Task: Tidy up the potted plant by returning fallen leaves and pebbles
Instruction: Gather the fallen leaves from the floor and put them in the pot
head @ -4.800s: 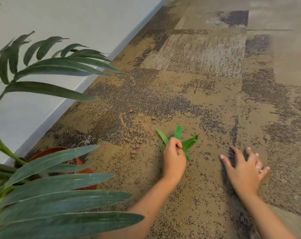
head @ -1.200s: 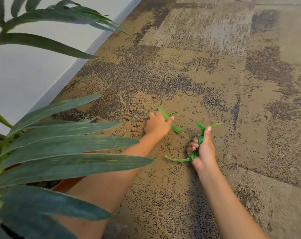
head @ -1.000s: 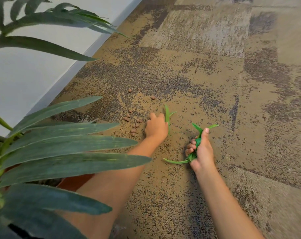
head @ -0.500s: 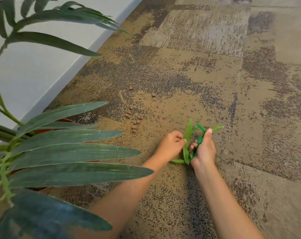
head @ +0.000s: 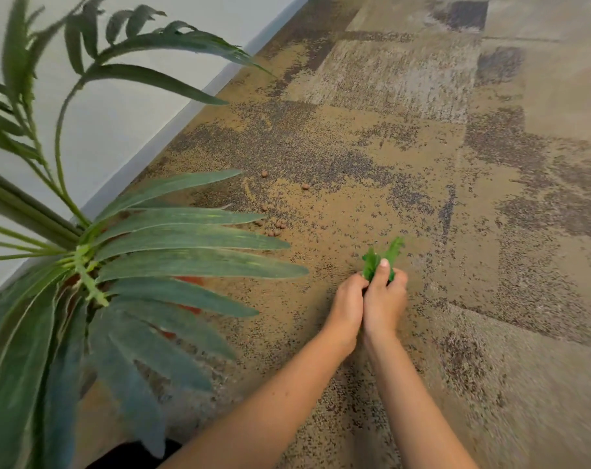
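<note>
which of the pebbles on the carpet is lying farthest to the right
The lone pebble, apart from the cluster near the plant's leaves; another single lies farther left.

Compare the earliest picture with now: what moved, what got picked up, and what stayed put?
The fallen leaves, then loose on the carpet, are now bunched between both hands. The right hand, earlier flat on the carpet, closed on them; the left hand came alongside, touching it. No leaves show on the carpet. The pebbles lie scattered as before, beside the potted plant.
</note>
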